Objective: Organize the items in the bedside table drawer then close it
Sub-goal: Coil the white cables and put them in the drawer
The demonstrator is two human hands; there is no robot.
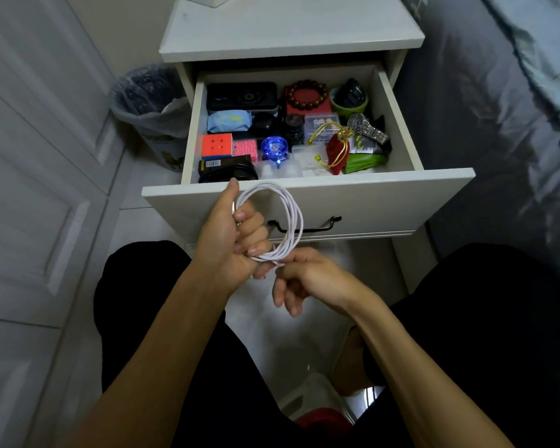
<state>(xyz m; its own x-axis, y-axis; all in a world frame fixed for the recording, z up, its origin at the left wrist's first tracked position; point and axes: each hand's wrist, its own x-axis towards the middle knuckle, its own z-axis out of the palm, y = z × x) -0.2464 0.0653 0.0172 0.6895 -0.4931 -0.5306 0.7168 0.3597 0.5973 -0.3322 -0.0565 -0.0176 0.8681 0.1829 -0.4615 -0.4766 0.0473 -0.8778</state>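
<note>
Cable before open drawer.

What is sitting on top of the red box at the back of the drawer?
A brown bead bracelet lies on the red box, covering most of its lid. What the box holds cannot be seen.

A waste bin lined with a clear plastic bag stands on the floor just left of the bedside cabinet, against the white panelled wardrobe doors. On the right lies a bed under a dark grey cover, with a pale blue quilt bunched at its far corner. A red object, partly hidden, sits on the glossy white floor below.
</note>
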